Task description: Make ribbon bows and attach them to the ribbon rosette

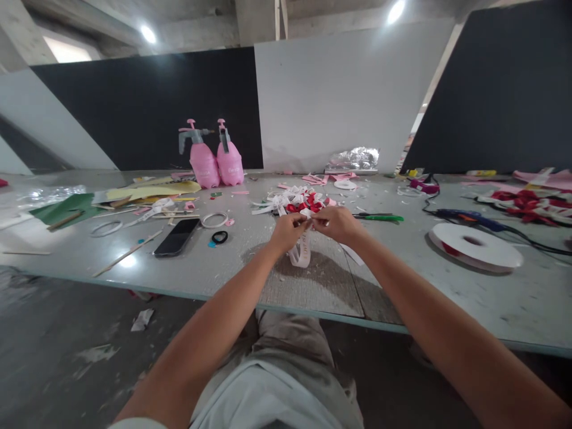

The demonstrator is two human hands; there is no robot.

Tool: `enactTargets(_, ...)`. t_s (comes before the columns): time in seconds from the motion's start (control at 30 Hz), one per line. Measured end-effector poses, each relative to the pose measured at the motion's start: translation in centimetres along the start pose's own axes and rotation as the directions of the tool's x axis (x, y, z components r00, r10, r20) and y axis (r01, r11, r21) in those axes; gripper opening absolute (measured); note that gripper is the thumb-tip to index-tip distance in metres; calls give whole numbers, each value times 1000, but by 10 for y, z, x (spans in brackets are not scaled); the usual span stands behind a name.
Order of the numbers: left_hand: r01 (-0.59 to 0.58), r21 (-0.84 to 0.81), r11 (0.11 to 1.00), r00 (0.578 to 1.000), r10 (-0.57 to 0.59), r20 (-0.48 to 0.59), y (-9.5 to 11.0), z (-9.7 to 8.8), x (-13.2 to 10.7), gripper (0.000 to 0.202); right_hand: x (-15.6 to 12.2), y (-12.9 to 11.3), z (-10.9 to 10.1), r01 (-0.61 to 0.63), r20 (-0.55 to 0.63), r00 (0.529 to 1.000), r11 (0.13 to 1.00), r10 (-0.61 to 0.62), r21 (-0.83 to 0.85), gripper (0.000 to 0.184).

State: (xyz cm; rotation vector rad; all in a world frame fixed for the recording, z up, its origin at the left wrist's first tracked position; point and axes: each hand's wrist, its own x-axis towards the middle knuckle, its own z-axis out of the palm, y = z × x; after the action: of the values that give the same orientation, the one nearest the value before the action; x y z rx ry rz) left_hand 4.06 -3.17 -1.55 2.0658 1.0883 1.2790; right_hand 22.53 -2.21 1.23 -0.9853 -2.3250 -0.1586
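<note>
My left hand [288, 231] and my right hand [335, 223] meet over the middle of the table, fingertips nearly touching. Both pinch a white printed ribbon [300, 253], which hangs below them in a loop. The spot where the fingers press is partly hidden by the fingers themselves. Right behind the hands lies a heap of red and white ribbon bows [304, 199]. A green-handled tool [384, 218], perhaps scissors, rests beyond my right wrist.
To the left lie a black phone [177, 237], a white tape ring [214, 220] and a black ring [220, 237]. Two pink spray bottles [217, 162] stand behind. On the right are a large ribbon spool [476, 245], a corded glue gun [469, 218] and more red and white ribbons [527, 205].
</note>
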Motion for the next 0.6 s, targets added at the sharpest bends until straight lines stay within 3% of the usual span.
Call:
enactTargets(0.33, -38, 79, 996, 999, 38, 4, 2, 1, -2, 26, 3, -7, 5, -48, -39, 998, 999, 48, 4, 19)
enactTargets(0.6, -3, 30, 1000, 1000, 2, 18, -1, 1, -2, 30, 0, 0, -2, -18, 32, 999, 997, 15, 76, 19)
